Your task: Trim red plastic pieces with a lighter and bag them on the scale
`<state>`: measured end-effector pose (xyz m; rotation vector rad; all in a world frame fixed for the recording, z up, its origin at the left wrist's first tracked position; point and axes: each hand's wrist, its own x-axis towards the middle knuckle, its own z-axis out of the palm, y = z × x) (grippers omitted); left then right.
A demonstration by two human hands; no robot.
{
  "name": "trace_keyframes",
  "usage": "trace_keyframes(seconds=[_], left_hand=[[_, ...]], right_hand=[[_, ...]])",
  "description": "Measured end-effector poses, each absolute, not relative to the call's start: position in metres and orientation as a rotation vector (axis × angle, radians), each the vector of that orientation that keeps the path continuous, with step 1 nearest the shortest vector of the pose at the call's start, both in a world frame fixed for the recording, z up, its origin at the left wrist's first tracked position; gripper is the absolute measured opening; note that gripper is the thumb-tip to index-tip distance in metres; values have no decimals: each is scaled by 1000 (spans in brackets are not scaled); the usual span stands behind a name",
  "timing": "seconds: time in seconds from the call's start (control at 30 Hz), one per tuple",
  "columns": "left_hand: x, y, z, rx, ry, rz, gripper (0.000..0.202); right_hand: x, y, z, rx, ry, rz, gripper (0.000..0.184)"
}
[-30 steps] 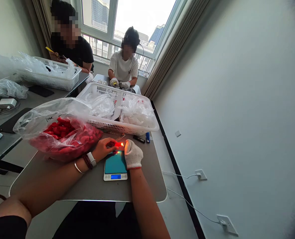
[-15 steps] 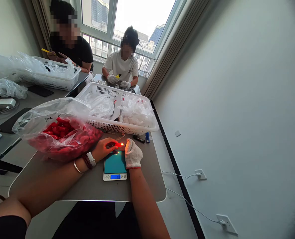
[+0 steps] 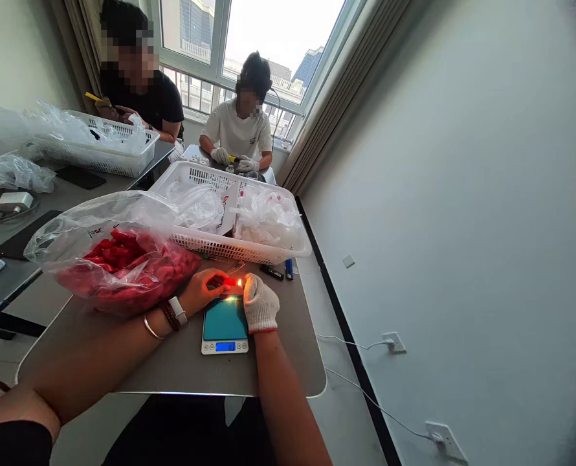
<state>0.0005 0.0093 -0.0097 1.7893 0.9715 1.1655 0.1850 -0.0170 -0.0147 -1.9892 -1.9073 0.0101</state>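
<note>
Reading left to right from my station: the clear plastic bag [image 3: 57, 223] is well filled with red pieces [image 3: 120, 252], so most of the stock is unprocessed; its marker writing is illegible. My bare left hand [image 3: 203, 290] is closed on one red piece [image 3: 230, 281] at a small flame [image 3: 240, 282]. My gloved right hand [image 3: 261, 303] is curled beside it, grip unconfirmed. Below them sits a digital scale [image 3: 224, 321], its readout unreadable, and beyond lies a blue lighter [image 3: 288, 269].

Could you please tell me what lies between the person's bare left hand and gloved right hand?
In the head view, a small red piece and a small flame lie between the bare left hand and the gloved right hand.
</note>
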Motion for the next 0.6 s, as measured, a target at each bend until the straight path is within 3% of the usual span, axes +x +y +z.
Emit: trace_keyframes(seconds=[0.6], left_hand=[[1, 9, -9, 1821, 936, 1146, 25]], right_hand=[[185, -19, -8, -1902, -2087, -86, 38]])
